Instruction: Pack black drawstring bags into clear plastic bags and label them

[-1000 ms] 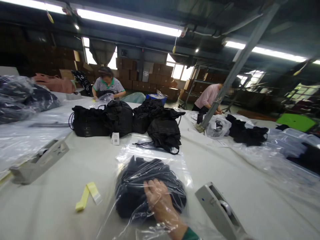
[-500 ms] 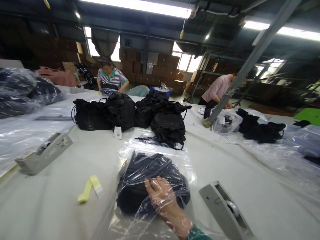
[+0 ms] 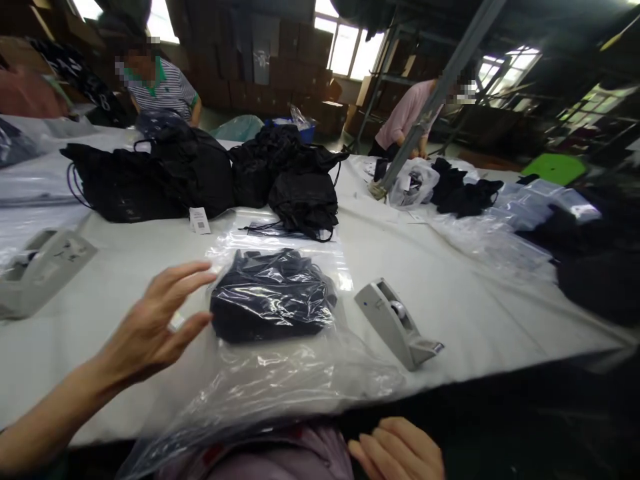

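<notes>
A clear plastic bag (image 3: 260, 383) lies on the white table (image 3: 425, 267) in front of me with a folded black bag (image 3: 273, 297) inside it. My left hand (image 3: 155, 320) hovers just left of the black bag, fingers spread and open, a ring on one finger. Below the table's near edge, at the bottom of the view, is my right hand (image 3: 400, 450), fingers loosely curled together and holding nothing I can see. The open end of the plastic bag hangs over the table's edge toward me.
A grey tape dispenser (image 3: 397, 323) stands right of the bag, another (image 3: 37, 263) at the far left. Several black bags (image 3: 200, 173) are piled behind, one with a white tag (image 3: 199, 220). Two people work at the far side. Plastic sleeves (image 3: 505, 247) cover the right.
My right hand has come out of the plastic bag and dropped below the table's edge. My left hand has come into view beside the bag. The camera has tilted down.
</notes>
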Available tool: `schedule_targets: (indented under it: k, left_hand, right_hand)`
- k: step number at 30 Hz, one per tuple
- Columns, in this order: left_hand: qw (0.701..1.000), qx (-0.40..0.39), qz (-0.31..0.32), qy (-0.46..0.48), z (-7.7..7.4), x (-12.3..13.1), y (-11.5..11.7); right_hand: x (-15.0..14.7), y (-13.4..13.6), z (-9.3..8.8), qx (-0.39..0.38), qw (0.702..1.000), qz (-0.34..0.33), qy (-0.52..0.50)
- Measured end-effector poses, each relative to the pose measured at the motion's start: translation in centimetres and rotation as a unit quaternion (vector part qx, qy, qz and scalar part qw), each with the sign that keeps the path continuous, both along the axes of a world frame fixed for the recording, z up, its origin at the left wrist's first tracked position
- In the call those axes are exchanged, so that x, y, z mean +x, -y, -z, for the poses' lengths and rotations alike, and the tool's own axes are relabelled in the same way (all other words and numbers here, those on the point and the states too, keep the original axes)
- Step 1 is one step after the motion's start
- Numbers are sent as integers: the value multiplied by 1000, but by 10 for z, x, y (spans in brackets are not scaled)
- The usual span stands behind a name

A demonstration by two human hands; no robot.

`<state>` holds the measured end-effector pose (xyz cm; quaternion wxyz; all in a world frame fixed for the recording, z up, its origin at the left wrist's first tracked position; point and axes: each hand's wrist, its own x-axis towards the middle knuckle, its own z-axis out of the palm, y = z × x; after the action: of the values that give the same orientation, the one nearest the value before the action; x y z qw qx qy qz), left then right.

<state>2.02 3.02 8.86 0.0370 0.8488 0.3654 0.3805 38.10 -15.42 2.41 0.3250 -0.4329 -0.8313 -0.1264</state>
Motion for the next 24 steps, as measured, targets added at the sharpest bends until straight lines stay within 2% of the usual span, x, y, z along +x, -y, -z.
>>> schedule_targets:
  k: [1, 3, 5, 6, 8, 10, 13, 15, 16, 18, 21, 24]
  left_hand:
    - [999, 6, 37, -35, 0, 18, -12]
    - [985, 39, 92, -138, 5, 56, -27]
    - [964, 54, 138, -219, 21, 90, -24]
    - [954, 54, 161, -247, 33, 102, -19]
    - [936, 48, 202, -283, 65, 114, -3]
    - [921, 24, 231, -313, 104, 111, 9]
    - [898, -59, 258, -352, 161, 91, 11]
    - [880, -117, 281, -365, 183, 79, 9]
    - [875, -138, 291, -361, 187, 76, 10]
    - [879, -166, 311, -319, 178, 76, 15]
    - [899, -182, 350, -190, 138, 98, 24]
    - [920, -106, 362, -107, 97, 136, 20]
  right_hand:
    - [7, 13, -5, 11, 999, 35, -6]
    - [20, 20, -9, 53, 987, 152, -25]
    - [30, 7, -1, 61, 964, 258, -33]
    - [35, -3, 8, 41, 959, 278, -31]
    - [42, -21, 38, -28, 966, 256, -27]
    - [49, -28, 73, -92, 973, 209, -38]
    - [59, -13, 114, -120, 973, 184, -74]
    - [65, 5, 124, -124, 965, 201, -112]
    - [67, 13, 124, -125, 959, 215, -134]
    - [70, 27, 118, -129, 943, 253, -176]
    - [64, 35, 108, -167, 914, 299, -218]
    - [44, 20, 110, -208, 905, 290, -234]
